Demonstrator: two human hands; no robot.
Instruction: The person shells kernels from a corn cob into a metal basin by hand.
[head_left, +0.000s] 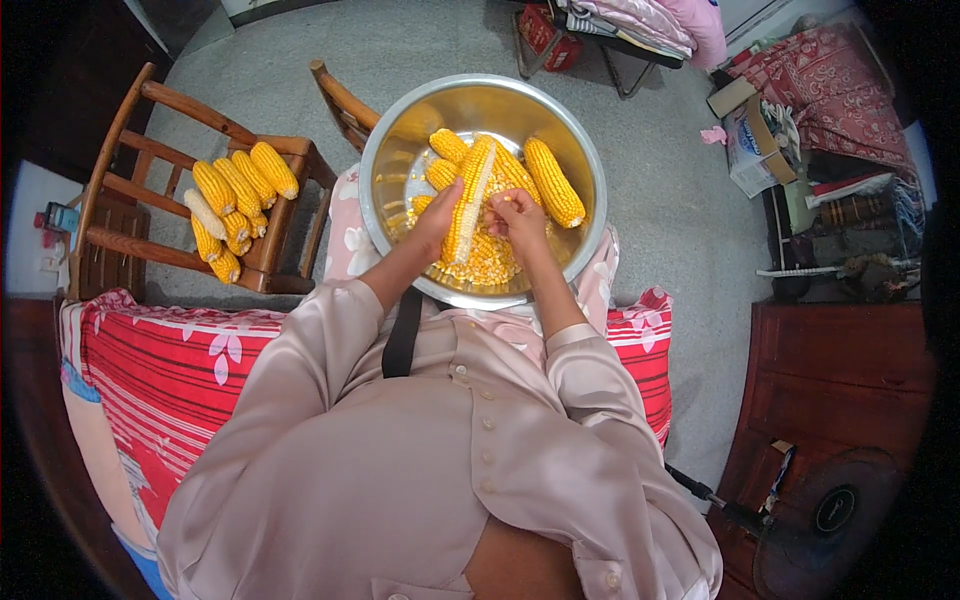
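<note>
My left hand (439, 219) grips an ear of corn (463, 217) over a large metal basin (370, 187). A pale strip without kernels runs down the ear's right side. Close to that strip, my right hand (521, 221) has its fingers curled together, with a yellow corn kernel (508, 199) at the fingertips. Loose kernels (487, 270) cover part of the basin's bottom. Another whole ear (553, 182) leans along the basin's right wall, and several more lie behind the held one, partly hidden by it. The basin rests over my lap.
Left stands a wooden chair (281, 244) bearing several ears of corn (236, 184) and a pale bare cob (204, 213). A second wooden chair (345, 97) touches the basin's far left. An electric fan (832, 510) is at lower right, near a wooden cabinet (817, 345). An open carton (754, 150) sits right.
</note>
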